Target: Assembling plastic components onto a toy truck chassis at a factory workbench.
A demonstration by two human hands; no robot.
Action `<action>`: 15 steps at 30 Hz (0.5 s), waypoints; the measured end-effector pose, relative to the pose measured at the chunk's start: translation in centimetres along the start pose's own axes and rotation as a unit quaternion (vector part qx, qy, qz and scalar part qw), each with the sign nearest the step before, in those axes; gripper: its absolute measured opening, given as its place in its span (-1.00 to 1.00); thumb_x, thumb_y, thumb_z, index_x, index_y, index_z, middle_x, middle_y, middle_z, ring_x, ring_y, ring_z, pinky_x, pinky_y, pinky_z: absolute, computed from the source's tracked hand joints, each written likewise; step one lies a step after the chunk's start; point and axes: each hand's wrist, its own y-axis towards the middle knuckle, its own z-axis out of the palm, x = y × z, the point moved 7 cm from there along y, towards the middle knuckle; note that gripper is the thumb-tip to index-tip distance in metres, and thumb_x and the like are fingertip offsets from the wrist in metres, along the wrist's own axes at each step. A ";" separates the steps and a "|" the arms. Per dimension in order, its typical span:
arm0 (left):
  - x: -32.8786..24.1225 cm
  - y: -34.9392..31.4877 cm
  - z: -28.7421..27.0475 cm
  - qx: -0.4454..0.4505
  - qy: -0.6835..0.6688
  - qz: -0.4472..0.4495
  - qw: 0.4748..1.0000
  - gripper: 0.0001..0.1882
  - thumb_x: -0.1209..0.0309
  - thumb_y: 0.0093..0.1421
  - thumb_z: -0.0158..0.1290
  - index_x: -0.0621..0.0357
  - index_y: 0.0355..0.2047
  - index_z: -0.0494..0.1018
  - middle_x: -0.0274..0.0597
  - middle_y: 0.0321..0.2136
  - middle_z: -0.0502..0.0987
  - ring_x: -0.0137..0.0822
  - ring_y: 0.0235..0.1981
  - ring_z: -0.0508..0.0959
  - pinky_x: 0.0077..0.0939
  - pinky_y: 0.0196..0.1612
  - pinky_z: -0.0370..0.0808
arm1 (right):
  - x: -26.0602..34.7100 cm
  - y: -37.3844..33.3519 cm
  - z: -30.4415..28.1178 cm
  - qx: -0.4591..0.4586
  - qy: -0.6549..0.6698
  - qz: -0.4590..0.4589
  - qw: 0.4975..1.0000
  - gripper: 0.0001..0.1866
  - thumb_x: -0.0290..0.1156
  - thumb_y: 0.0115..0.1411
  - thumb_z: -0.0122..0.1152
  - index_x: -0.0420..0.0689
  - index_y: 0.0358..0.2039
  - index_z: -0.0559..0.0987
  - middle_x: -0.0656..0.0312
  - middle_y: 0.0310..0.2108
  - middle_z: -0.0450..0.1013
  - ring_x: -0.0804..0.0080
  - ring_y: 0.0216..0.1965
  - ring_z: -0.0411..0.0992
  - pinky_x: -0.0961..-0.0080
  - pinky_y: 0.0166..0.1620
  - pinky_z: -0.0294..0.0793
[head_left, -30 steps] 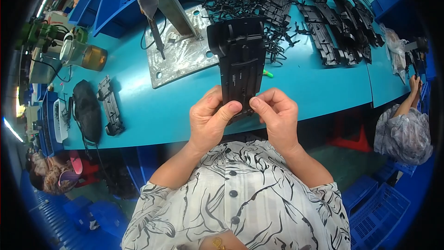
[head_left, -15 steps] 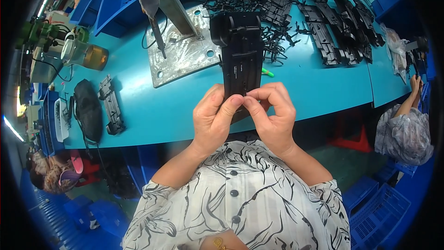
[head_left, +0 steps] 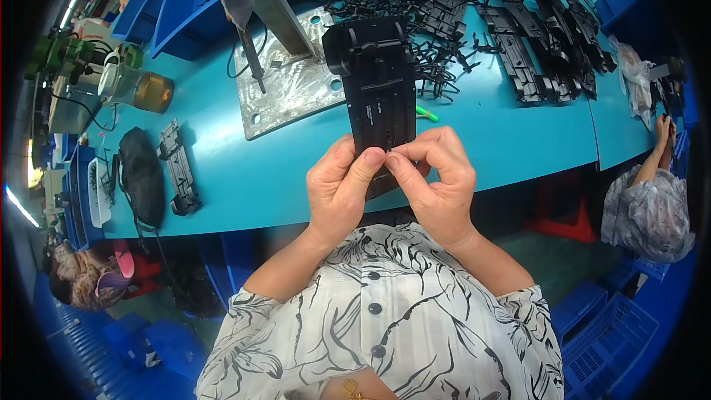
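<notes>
Left hand (head_left: 335, 181) is gripping the black plastic chassis (head_left: 379, 92); right hand (head_left: 442, 185) is now pinching nearer the left thumb (head_left: 367, 161), seemingly working the chassis's near end; pinched bit isn't showing.

Both forearms (head_left: 285, 270) angle up from lower frame, left hand (head_left: 335, 184) curled, right hand (head_left: 438, 184) pinching, thumbs (head_left: 368, 159) basically meeting mid-frame.

A teal table (head_left: 503, 144) over green floor (head_left: 511, 250); red stool (head_left: 566, 231) right; tube light (head_left: 20, 206) glowing left.
</notes>
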 end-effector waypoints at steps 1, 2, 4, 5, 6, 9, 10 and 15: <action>0.6 -0.1 -0.2 -0.004 -0.026 -0.012 1.000 -0.92 0.53 0.21 0.02 0.30 -0.40 0.42 -0.42 -0.47 0.37 -0.64 -0.42 0.32 -0.75 -0.34 0.34 | 0.0 0.0 0.0 0.006 -0.003 0.000 1.000 -0.92 -0.57 -0.06 0.29 -0.18 -0.53 0.54 0.29 -0.48 0.30 0.57 -0.52 0.26 0.67 -0.55 0.23; 1.0 -0.2 -0.3 -0.007 -0.052 -0.024 0.998 -0.91 0.53 0.21 0.02 0.29 -0.43 0.41 -0.44 -0.48 0.37 -0.65 -0.42 0.31 -0.75 -0.35 0.34 | 0.1 0.0 0.0 0.004 -0.003 0.001 1.000 -0.92 -0.57 -0.06 0.29 -0.18 -0.53 0.54 0.29 -0.48 0.30 0.57 -0.52 0.26 0.67 -0.55 0.23; 1.0 -0.6 0.2 -0.025 -0.084 -0.041 0.995 -0.90 0.52 0.22 0.01 0.27 -0.44 0.40 -0.45 -0.49 0.37 -0.66 -0.43 0.31 -0.76 -0.35 0.34 | 0.3 0.0 0.1 0.006 -0.046 0.015 0.999 -0.92 -0.60 -0.03 0.26 -0.18 -0.50 0.52 0.29 -0.48 0.31 0.60 -0.50 0.24 0.70 -0.51 0.23; 1.1 -0.7 0.2 -0.045 -0.116 -0.058 0.991 -0.89 0.51 0.22 0.01 0.25 -0.46 0.39 -0.46 -0.49 0.37 -0.67 -0.43 0.30 -0.76 -0.36 0.34 | 0.3 0.0 0.2 0.006 -0.045 0.015 0.999 -0.92 -0.60 -0.03 0.26 -0.18 -0.50 0.52 0.29 -0.48 0.31 0.60 -0.50 0.24 0.70 -0.51 0.23; 1.1 -0.8 0.1 -0.045 -0.115 -0.058 0.991 -0.89 0.51 0.22 0.01 0.25 -0.46 0.39 -0.46 -0.49 0.37 -0.67 -0.43 0.30 -0.76 -0.36 0.34 | 0.2 0.0 0.3 0.002 -0.040 0.018 0.999 -0.92 -0.60 -0.03 0.25 -0.18 -0.51 0.52 0.29 -0.49 0.30 0.60 -0.51 0.24 0.70 -0.52 0.22; 1.4 -0.9 0.1 -0.052 -0.110 -0.082 0.989 -0.87 0.50 0.23 0.01 0.24 -0.47 0.40 -0.45 -0.48 0.40 -0.67 -0.44 0.32 -0.76 -0.34 0.36 | -0.1 -0.1 0.2 -0.002 -0.036 0.022 0.999 -0.92 -0.59 -0.03 0.25 -0.17 -0.52 0.51 0.29 -0.49 0.30 0.61 -0.52 0.22 0.69 -0.53 0.20; 1.3 -0.8 0.1 -0.050 -0.109 -0.092 0.989 -0.88 0.49 0.23 0.01 0.24 -0.45 0.40 -0.43 -0.45 0.43 -0.66 -0.43 0.35 -0.75 -0.33 0.37 | -0.2 -0.1 0.2 -0.002 -0.037 0.021 0.999 -0.93 -0.59 -0.03 0.24 -0.17 -0.51 0.52 0.30 -0.49 0.30 0.61 -0.52 0.22 0.69 -0.53 0.19; 1.2 -0.5 0.5 -0.057 -0.149 -0.099 0.982 -0.91 0.48 0.23 0.01 0.25 -0.36 0.38 -0.32 -0.38 0.49 -0.61 -0.39 0.42 -0.73 -0.30 0.40 | -0.6 0.0 0.1 -0.006 -0.024 0.034 0.999 -0.93 -0.59 -0.03 0.24 -0.16 -0.52 0.52 0.30 -0.49 0.31 0.61 -0.53 0.21 0.69 -0.53 0.18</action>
